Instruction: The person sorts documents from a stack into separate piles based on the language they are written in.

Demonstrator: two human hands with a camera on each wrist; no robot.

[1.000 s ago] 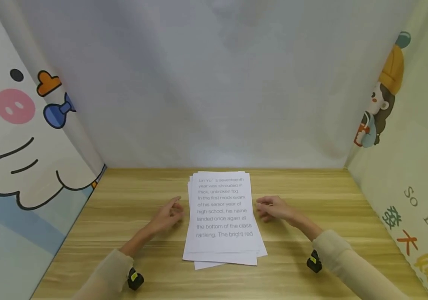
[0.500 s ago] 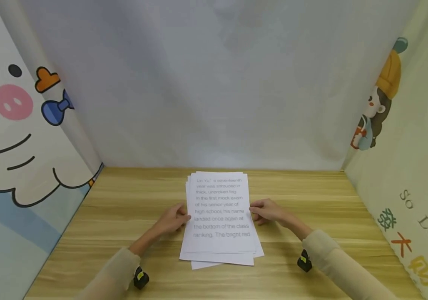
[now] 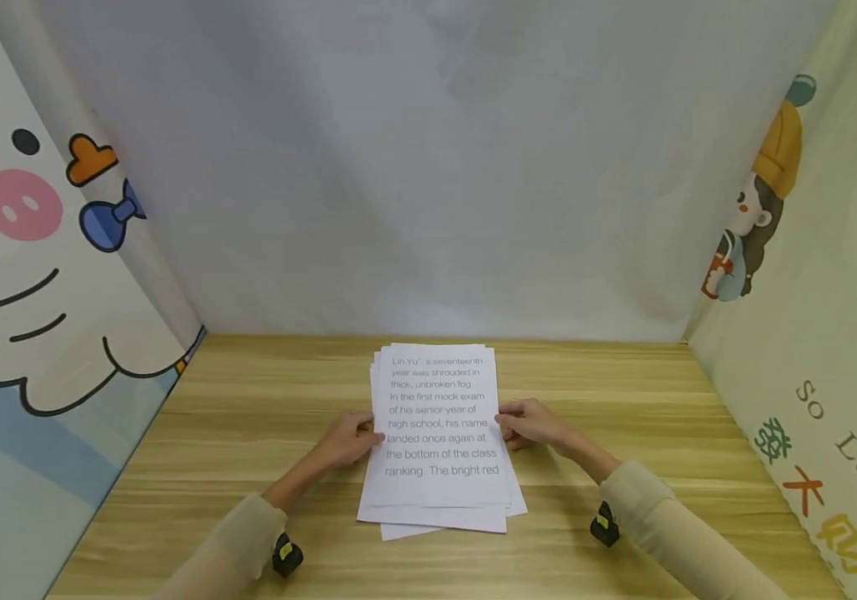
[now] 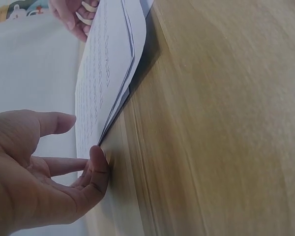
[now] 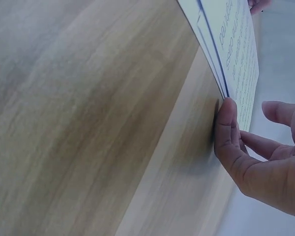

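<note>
A loose stack of printed paper sheets point(image 3: 439, 425) lies on the wooden table point(image 3: 233, 467), its edges unevenly fanned. My left hand point(image 3: 346, 437) holds the left edge, fingertips curled at the rim. Along the opposite edge my right hand point(image 3: 535, 423) holds the stack the same way. In the left wrist view the left thumb point(image 4: 59, 123) stands over the paper, apart from the curled fingers point(image 4: 99, 167) at the edge. The right wrist view shows a raised thumb point(image 5: 278, 113) and fingers point(image 5: 227, 123) against the sheet edges.
A pale curtain point(image 3: 428, 167) closes off the table's back. Cartoon-printed panels stand at the left point(image 3: 16, 275) and right point(image 3: 826, 333). A black wrist camera hangs at each cuff, the left point(image 3: 288, 554) and the right point(image 3: 604, 525).
Both hands have moved inward from beside the stack to its left and right edges, their fingers now holding the sheets. The stack lies almost as before, and the view has shifted slightly.
</note>
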